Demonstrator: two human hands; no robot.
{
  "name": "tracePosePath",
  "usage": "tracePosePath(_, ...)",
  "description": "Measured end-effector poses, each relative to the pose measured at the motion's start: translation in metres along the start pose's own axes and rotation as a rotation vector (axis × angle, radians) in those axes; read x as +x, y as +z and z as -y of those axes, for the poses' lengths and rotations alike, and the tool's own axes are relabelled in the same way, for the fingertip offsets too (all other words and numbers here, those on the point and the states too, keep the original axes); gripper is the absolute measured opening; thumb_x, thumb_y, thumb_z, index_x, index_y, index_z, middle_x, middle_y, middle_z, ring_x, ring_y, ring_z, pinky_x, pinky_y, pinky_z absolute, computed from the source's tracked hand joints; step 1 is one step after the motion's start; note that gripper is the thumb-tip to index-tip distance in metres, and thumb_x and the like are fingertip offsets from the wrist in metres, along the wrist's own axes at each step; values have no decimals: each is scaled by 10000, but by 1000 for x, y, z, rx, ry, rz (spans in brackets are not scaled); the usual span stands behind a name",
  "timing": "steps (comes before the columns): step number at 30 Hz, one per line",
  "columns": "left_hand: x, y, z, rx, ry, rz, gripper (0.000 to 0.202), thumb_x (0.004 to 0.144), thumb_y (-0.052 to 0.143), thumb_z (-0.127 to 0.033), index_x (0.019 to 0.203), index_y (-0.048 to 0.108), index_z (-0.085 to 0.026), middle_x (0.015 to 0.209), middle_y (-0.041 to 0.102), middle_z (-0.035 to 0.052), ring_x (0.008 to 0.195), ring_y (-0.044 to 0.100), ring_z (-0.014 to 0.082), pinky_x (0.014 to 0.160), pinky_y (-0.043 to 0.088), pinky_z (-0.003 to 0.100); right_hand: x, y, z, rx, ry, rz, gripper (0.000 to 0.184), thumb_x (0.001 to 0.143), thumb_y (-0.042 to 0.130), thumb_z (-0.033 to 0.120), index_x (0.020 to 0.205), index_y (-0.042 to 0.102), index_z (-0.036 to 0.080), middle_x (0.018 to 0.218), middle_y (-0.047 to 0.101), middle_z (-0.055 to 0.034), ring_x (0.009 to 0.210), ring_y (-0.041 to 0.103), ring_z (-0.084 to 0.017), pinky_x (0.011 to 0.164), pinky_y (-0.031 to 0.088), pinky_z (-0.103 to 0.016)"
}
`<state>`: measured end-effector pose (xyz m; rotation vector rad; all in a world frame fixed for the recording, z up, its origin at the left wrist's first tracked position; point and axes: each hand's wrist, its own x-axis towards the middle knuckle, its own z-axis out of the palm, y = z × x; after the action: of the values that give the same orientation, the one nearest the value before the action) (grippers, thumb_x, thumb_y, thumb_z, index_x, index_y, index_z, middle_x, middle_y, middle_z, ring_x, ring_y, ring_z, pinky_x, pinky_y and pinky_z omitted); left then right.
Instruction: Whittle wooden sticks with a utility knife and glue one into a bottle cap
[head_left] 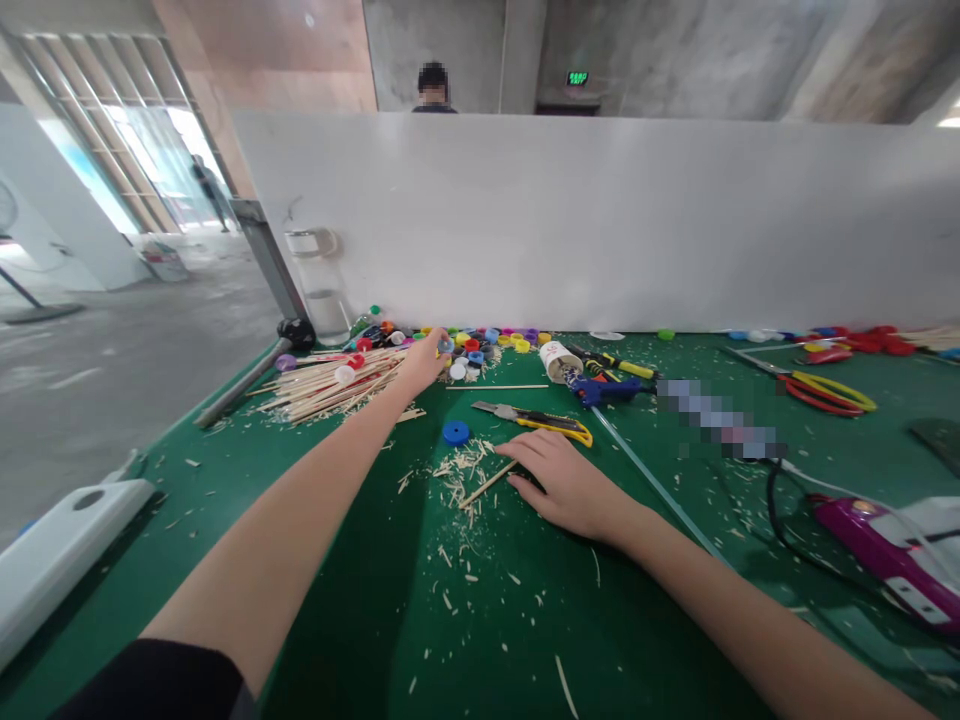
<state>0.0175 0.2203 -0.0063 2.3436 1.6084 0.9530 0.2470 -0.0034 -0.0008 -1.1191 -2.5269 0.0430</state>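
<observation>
Lying at five o'clock from a round blue plastic cap (456,433) with a central hole: thin pale wooden stick (486,487), one end between thumb and fingers of the right hand (559,478); pinched or merely touched, cannot tell. Pale wood shavings (459,466) around it. Right hand at four o'clock, low over the green tabletop (360,600). Left hand (424,360) well apart from it, at eleven, fingers bent at mixed-colour plastic bottle caps (472,345); cannot tell whether one is gripped. Yellow-and-black utility knife (544,420) at three, blade out. Loose heap of pale wooden sticks (330,392) at ten
</observation>
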Motion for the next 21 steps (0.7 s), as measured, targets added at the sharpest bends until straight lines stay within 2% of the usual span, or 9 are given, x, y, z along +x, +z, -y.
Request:
tracePosePath(6,2,-15,10,-117,-57,-124,277,839,579,-285,1096,501,-220,1080,677,64,1022,618,188,851,442,263,0,1,0,2,16,30,348,944,449,281,1270,539,200,1176,629,-95,1106,544,-249,945,443,-465)
tracePosePath(13,-2,-26,15,-193,-164,-178,227,769,660,-262,927,512,-194,944,682,72,904,621,192,816,444,287,0,0,1,10,21,41,348,937,464,273,1272,540,217,1180,633,-85,1105,549,-250,958,438,-481)
tracePosePath(17,-6,-31,12,-303,-193,-163,274,751,679,-277,934,503,-175,943,667,80,922,613,193,827,451,299,-1,0,0,-1,27,39,340,937,467,278,1261,551,217,1178,637,-83,1103,556,-246,962,443,-474)
tracePosePath(21,-24,-38,-7,-516,-158,-31,426,795,640,-347,1143,465,-175,890,685,46,852,645,166,763,489,286,-1,-5,-1,63,40,-38,329,941,466,274,1255,545,214,1206,625,-90,1140,544,-238,975,448,-456)
